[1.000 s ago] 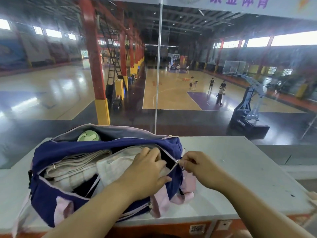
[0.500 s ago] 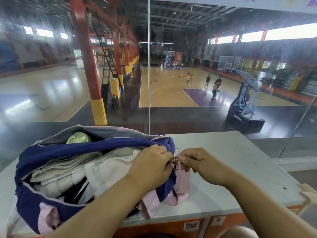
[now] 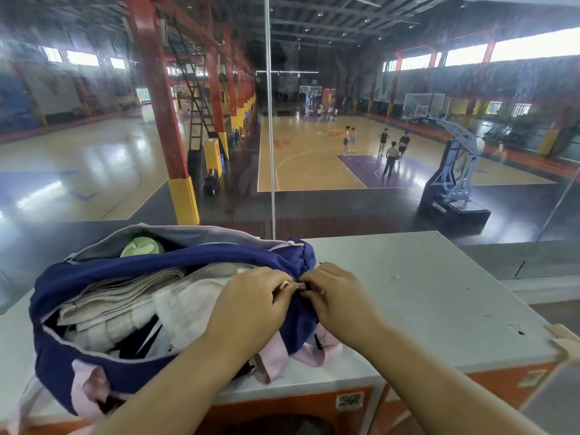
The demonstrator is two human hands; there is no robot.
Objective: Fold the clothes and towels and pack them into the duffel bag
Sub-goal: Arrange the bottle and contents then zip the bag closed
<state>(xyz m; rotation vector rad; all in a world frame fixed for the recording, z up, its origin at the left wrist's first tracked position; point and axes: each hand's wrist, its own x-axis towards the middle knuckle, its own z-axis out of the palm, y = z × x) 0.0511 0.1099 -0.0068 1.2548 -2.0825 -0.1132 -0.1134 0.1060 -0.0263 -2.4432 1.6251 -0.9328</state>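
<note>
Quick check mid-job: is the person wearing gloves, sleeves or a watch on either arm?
No. The left hand and right hand wear no gloves, and both forearms are bare as far as the frame shows: no sleeves, watch or bands.

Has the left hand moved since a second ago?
Yes. The left hand slid right along the duffel bag to its zipper end, meeting the right hand.

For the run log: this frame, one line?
phase: zip-up | navy-and-pink fabric duffel bag: open, on white table | folded pale towels: inside | left hand, right hand: pinching bag's zipper end
</note>
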